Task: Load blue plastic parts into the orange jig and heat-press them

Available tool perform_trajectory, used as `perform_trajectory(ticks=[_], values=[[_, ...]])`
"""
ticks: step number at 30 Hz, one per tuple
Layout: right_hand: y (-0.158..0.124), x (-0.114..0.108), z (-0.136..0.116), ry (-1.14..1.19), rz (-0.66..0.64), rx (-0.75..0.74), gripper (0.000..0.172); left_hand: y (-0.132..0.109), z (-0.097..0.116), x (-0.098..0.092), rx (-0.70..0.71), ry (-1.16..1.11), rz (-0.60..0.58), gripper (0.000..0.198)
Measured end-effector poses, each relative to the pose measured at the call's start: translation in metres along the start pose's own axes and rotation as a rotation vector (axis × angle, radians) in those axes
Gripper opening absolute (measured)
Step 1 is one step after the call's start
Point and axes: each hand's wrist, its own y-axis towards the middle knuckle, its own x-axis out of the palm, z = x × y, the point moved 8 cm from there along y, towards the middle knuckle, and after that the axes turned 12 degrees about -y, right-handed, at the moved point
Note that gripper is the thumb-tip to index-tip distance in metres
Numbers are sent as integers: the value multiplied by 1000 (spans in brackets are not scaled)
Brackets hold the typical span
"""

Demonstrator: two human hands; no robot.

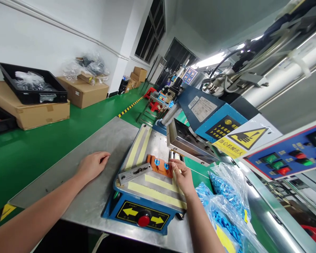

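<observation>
My right hand (183,175) is at the right end of an orange-brown fixture block (160,170), fingers bent and thumb close to the fingertips. Anything between them is too small or hidden to make out. Two small shiny blue parts (157,162) sit in the block, the right one close to my fingertips. Left of the block, a grey slotted metal bar (135,173) lies on the press bed (158,188). My left hand (92,166) is over the metal table (94,196), left of the press, its fingers curled in; its palm side is hidden.
The press head's metal plate (191,140) hangs above and behind the block. A red button (143,220) is on the base front. Bags of blue parts (226,207) lie right of the press. A control panel (289,154) juts in at right. Cartons (83,92) stand along the wall.
</observation>
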Motion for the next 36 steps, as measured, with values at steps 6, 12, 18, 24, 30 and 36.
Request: perform_trajectory(ticks=[6,12,18,24,30,36], values=[[-3,1,-15,-180,46,-129,27,0,1,-1,-7,10,-3,33],[-35,-27,-3,-62,200,27,31,-1,6,-7,21,-67,21,34],[-141,-69,52,30,556,361,39,-7,1,-28,-7,-361,202,42],[-198,0,74,385,239,537,41,-75,26,-19,-54,-583,179,47],[-200,25,69,562,127,528,34,-150,55,6,-109,-768,58,47],[-196,21,71,630,57,478,35,-146,56,5,-137,-697,107,47]])
